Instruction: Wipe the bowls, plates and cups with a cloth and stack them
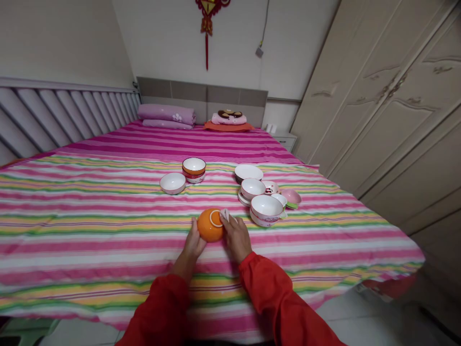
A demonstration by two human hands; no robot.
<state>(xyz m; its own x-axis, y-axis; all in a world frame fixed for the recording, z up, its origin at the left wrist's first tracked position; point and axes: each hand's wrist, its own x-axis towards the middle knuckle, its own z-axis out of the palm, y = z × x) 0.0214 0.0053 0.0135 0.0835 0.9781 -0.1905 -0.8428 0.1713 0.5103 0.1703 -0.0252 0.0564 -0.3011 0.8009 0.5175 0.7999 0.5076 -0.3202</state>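
An orange bowl (208,228) is held up with its white-ringed base turned toward the upper right. My left hand (195,241) grips the bowl's left side, fingers wrapped round its edge. A pale cloth (225,214) is pinched in my right hand (236,234), which presses against the bowl's right side near the base ring. Left of and beyond my hands stand a white bowl (173,183) and a small stack of bowls (194,170) with an orange rim. A large white bowl (266,210) sits just right of my right hand.
Beyond the large bowl are another white bowl (252,188), a stack of shallow dishes (248,173) and a pink bowl (291,197). All rest on a striped cloth (108,230) over the bed. Wardrobe doors (382,96) line the right; a slatted rail (72,115) runs left.
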